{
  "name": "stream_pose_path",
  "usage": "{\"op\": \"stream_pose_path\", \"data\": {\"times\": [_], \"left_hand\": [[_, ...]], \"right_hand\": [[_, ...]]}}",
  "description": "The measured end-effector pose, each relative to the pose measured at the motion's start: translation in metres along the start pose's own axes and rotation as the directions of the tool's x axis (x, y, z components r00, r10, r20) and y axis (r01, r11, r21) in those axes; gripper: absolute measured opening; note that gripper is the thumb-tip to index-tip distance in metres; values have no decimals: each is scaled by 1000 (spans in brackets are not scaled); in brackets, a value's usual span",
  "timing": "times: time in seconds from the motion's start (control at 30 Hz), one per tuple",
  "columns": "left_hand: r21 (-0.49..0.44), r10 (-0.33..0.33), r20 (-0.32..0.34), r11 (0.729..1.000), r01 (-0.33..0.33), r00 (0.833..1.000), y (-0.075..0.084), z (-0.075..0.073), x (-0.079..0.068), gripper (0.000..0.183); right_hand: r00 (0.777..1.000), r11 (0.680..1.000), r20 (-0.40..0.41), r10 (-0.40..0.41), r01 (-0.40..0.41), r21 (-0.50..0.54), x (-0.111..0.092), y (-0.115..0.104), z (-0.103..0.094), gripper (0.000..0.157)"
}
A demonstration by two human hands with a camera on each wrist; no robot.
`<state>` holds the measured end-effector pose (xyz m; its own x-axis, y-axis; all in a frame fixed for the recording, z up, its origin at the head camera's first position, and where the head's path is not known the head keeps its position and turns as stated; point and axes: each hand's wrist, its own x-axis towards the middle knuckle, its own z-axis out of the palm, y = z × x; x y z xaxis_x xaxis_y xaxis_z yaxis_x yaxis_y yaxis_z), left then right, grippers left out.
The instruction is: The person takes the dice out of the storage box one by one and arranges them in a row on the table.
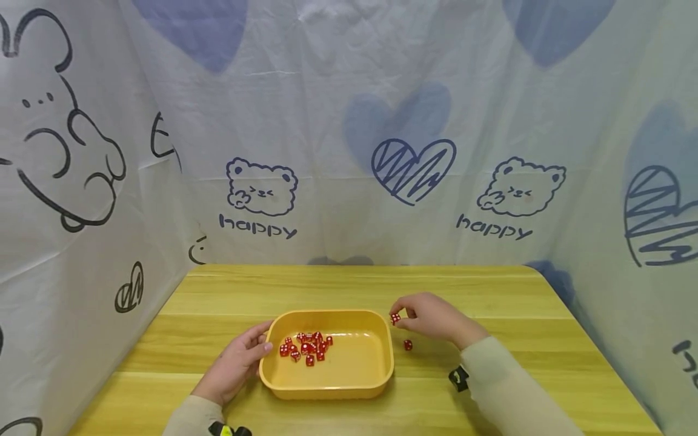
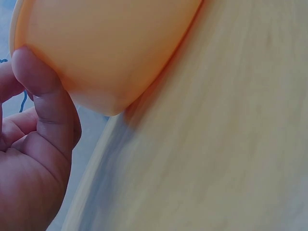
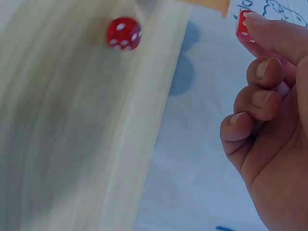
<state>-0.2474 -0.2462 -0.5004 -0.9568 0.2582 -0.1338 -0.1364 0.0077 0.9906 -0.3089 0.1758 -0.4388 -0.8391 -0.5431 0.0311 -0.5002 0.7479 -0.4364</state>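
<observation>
A yellow plastic tray (image 1: 354, 378) stands on the table, with several red dice (image 1: 309, 360) grouped in its left half. My left hand (image 1: 240, 360) grips the tray's left rim, the thumb over the edge; the left wrist view shows that thumb (image 2: 41, 82) against the tray wall. Just off the tray's right rim, my right hand (image 1: 433, 318) pinches one red die (image 1: 395, 318) between thumb and forefinger. The right wrist view shows this pinched die (image 3: 244, 26) and the other fingers curled below. Another red die (image 1: 408, 345) lies on the table right of the tray, under my right hand.
The wooden table (image 1: 463, 284) reaches back to a white cloth (image 1: 327, 121) printed with hearts and bears. The same cloth hangs along the left and right sides. A black band device (image 1: 459, 378) sits at my right wrist.
</observation>
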Motion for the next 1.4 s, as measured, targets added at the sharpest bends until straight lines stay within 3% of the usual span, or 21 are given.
{"op": "stream_pose_path", "data": {"times": [0.57,0.87,1.4], "left_hand": [[0,-3,-6,1000,3,1000,0,1,0,61],[-5,-7,-8,1000,7,1000,-2,0,1,60],[3,6,-7,1000,-6,1000,-3,0,1,60]], "right_hand": [[996,996,-1,86,-86,8,-23,28,14,18],[997,997,4,80,-81,14,-32,37,24,15],[995,995,28,95,-96,25,-33,42,33,11]]}}
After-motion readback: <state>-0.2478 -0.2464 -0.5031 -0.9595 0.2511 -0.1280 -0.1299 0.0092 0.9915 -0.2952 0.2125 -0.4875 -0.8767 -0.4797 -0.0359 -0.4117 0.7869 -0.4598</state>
